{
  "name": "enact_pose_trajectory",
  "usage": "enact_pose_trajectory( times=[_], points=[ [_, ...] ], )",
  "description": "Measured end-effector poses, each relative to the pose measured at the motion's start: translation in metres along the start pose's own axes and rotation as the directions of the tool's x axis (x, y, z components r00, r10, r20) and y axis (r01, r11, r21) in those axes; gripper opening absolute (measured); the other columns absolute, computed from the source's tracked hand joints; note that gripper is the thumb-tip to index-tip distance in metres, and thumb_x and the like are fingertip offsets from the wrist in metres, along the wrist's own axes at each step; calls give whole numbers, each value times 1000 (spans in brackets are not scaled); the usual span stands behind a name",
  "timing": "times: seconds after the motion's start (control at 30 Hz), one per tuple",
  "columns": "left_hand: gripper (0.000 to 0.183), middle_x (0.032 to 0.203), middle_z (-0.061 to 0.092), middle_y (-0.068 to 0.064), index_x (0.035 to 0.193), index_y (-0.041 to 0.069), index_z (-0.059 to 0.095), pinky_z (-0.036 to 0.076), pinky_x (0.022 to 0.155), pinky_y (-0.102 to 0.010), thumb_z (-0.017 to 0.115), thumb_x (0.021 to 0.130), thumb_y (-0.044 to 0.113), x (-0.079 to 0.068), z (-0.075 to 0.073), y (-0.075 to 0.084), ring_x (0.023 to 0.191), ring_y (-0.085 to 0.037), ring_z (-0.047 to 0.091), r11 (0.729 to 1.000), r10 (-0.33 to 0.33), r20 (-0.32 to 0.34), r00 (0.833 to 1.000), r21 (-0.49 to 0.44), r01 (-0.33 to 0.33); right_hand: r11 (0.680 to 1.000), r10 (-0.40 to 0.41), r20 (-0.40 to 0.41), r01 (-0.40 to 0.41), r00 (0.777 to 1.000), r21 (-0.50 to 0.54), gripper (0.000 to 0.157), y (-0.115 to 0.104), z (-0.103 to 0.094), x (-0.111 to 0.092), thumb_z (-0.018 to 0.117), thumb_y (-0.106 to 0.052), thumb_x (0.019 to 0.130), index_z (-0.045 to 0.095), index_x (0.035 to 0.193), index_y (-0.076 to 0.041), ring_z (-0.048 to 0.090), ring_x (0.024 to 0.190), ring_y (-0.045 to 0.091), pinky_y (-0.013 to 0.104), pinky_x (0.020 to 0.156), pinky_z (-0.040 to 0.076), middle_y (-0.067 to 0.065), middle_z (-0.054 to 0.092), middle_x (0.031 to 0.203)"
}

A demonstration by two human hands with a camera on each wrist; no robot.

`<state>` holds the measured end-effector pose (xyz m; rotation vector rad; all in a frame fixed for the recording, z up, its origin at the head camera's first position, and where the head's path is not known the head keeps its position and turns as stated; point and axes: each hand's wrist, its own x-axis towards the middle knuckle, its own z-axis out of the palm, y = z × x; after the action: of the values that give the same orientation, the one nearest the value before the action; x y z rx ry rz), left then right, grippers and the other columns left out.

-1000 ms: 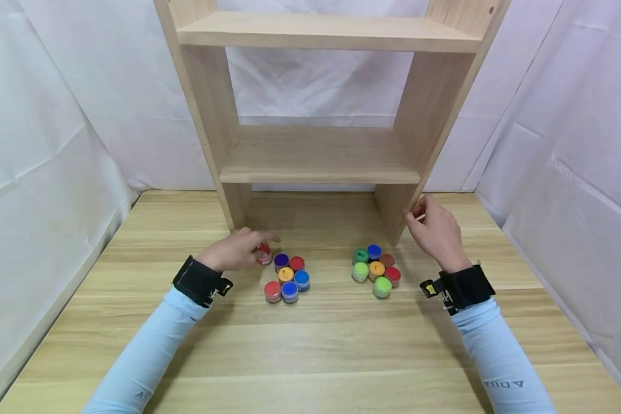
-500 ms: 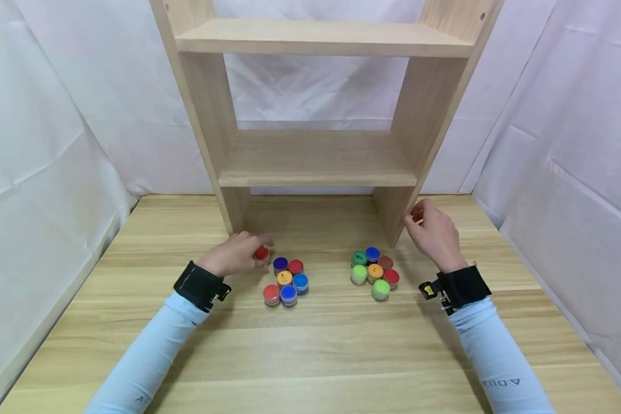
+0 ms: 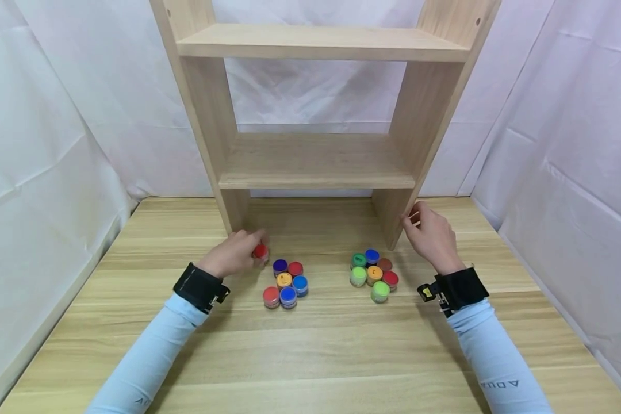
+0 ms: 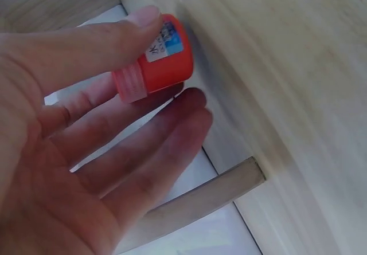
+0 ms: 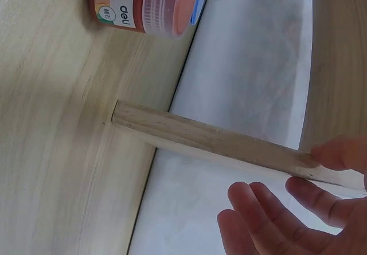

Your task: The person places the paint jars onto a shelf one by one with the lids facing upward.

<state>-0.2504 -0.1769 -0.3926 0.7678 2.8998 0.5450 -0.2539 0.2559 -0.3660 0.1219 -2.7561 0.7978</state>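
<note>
My left hand (image 3: 234,253) pinches a small red paint jar (image 3: 260,252) between thumb and fingers, just in front of the wooden shelf's left foot. Seen from the left wrist, the labelled red jar lies against the thumb tip, with the other fingers extended below it. My right hand (image 3: 433,238) is at the lower front edge of the shelf's right side panel (image 5: 212,140). Thumb and index finger grip that panel from either side, while the remaining fingers stay loose. Left of centre stands a cluster of paint jars with purple, red, orange and blue lids (image 3: 288,294).
A second cluster, with green, blue, brown, orange and red lids (image 3: 375,273), stands before the shelf's right foot. The wooden shelf (image 3: 318,181) rises at the back of the table (image 3: 310,356). White cloth (image 3: 46,115) hangs around the sides and behind.
My left fingers have closed around the red jar, after the index finger was stretched out over it. The right hand keeps its place on the panel. The head view has tilted slightly upward.
</note>
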Motion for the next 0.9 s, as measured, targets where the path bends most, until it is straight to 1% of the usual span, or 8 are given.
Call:
enact_pose_trajectory(
  times=[0.1, 0.2, 0.37, 0.43, 0.53, 0.63, 0.73, 0.9],
  points=[
    [35, 83, 66, -2, 118, 4, 64, 55, 69, -30, 80, 87, 8, 0, -3, 0, 68, -15, 59, 999, 41, -50, 998, -3, -41, 1000, 1, 0, -1, 1000, -2, 44, 0, 0, 0, 52, -39, 106, 55, 127, -1, 68, 93, 38, 31, 58, 48, 23, 69, 111],
    [31, 83, 65, -2, 116, 4, 65, 52, 66, -29, 79, 89, 8, 0, -6, 0, 68, -14, 57, 997, 78, -102, 992, -18, -80, 1000, -2, -1, 2, 1000, -4, 44, 0, 1, 0, 51, -39, 106, 54, 128, 0, 68, 92, 38, 30, 58, 48, 23, 68, 111],
    [28, 92, 72, -4, 116, 5, 68, 59, 73, -31, 78, 90, 9, 1, -11, 2, 77, -16, 66, 990, 124, -196, 973, -44, -136, 1000, 0, 0, 0, 1000, -6, 45, 1, 1, 0, 50, -40, 106, 54, 128, -1, 67, 92, 38, 30, 58, 48, 23, 68, 111],
    [29, 98, 74, -6, 117, 5, 69, 61, 77, -33, 78, 90, 8, 1, -13, 4, 83, -18, 70, 985, 147, -234, 961, -58, -165, 1000, 0, -1, 0, 1000, -7, 45, 1, 0, 0, 49, -41, 106, 54, 128, -1, 67, 92, 38, 30, 58, 47, 23, 68, 111],
    [35, 104, 75, -9, 121, 4, 68, 62, 80, -35, 79, 88, 6, 1, -18, 7, 89, -20, 73, 976, 166, -290, 942, -89, -200, 1000, -1, -3, 1, 1000, -5, 46, 1, 0, 0, 48, -41, 107, 53, 129, -1, 67, 92, 38, 30, 58, 47, 23, 68, 112],
    [41, 109, 74, -11, 126, 3, 64, 62, 82, -37, 80, 88, 7, 0, -22, 11, 91, -22, 75, 968, 161, -337, 928, -130, -215, 1000, -1, -3, 1, 1000, -2, 47, 1, 0, 1, 48, -41, 107, 52, 131, -1, 67, 92, 38, 31, 58, 47, 23, 68, 112],
    [44, 112, 74, -12, 126, 2, 62, 62, 83, -38, 81, 87, 9, -2, -25, 15, 93, -22, 75, 963, 151, -379, 913, -150, -222, 1000, 0, 7, 0, 1000, 5, 48, 2, 1, 0, 47, -42, 107, 51, 132, -1, 66, 92, 37, 30, 59, 47, 24, 67, 113],
    [47, 115, 73, -13, 126, 1, 61, 61, 86, -39, 82, 85, 7, -5, -27, 21, 95, -22, 73, 956, 168, -457, 873, -142, -258, 1000, -2, 16, 2, 1000, 9, 47, 2, 2, 1, 47, -40, 107, 51, 131, 0, 66, 91, 37, 30, 59, 47, 24, 66, 113]
  ],
)
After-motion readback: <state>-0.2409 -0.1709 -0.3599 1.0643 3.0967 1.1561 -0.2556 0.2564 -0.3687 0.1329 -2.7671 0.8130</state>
